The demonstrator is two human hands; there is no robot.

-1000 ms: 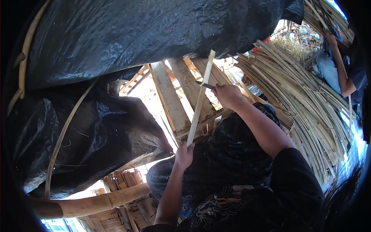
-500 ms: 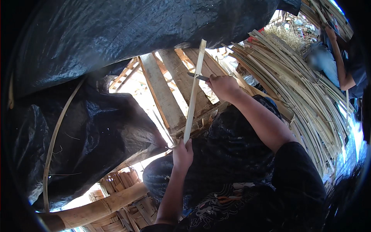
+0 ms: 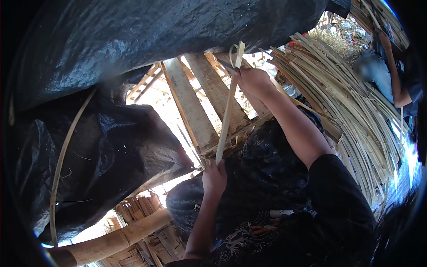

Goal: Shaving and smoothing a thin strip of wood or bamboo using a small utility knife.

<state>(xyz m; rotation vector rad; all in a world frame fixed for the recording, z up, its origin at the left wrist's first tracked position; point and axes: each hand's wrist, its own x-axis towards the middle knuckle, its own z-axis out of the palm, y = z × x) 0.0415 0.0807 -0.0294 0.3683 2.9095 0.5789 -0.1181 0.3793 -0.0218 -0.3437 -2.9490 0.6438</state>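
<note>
A long pale bamboo strip slants up and away from my lap. My left hand is closed round its near end. Close to the far end, my right hand is closed on a knife, whose handle is hidden in the fist. The dark knife blade lies across the strip. A thin shaving curls up in a loop beside the strip's far tip.
Wooden slats stand beyond my lap. A large pile of split bamboo lies to the right, with another person's arm past it. Black plastic sheeting covers the far and left sides. A thick bamboo pole crosses the lower left.
My right hand and the knife have moved away from me along the strip toward its far tip. A curled shaving now shows there. My left hand keeps its hold, shifted slightly right.
</note>
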